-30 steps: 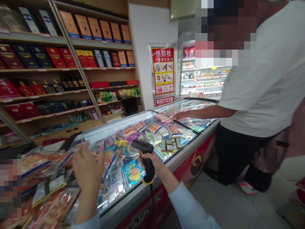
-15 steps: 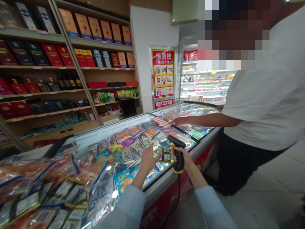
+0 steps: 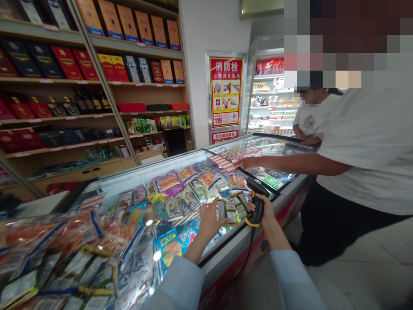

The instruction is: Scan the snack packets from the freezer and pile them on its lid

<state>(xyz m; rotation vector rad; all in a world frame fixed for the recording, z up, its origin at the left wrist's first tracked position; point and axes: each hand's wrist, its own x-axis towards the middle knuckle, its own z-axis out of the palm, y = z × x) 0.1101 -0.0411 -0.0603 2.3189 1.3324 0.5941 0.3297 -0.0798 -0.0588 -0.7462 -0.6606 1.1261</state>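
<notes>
My right hand (image 3: 265, 210) is wrapped round the handle of a black barcode scanner (image 3: 257, 202) with a yellow band, its head tipped down over the glass lid (image 3: 226, 234) of a chest freezer. My left hand (image 3: 211, 218) rests on the glass with fingers spread, touching the packets with green and yellow labels (image 3: 231, 209) seen beneath. Both sleeves are light blue. A black cord (image 3: 245, 258) hangs from the scanner.
A person in a white shirt (image 3: 364, 155) stands at the right, one arm (image 3: 284, 162) stretched over the freezer. Another person (image 3: 311, 120) stands behind. Loose snack packets (image 3: 64, 249) are heaped at the left. Shelves of boxed goods (image 3: 97, 64) line the back wall.
Both my hands moved right along the freezer. My left hand left the packet heap and settled on the glass. The scanner now tips lower over the labelled packets.
</notes>
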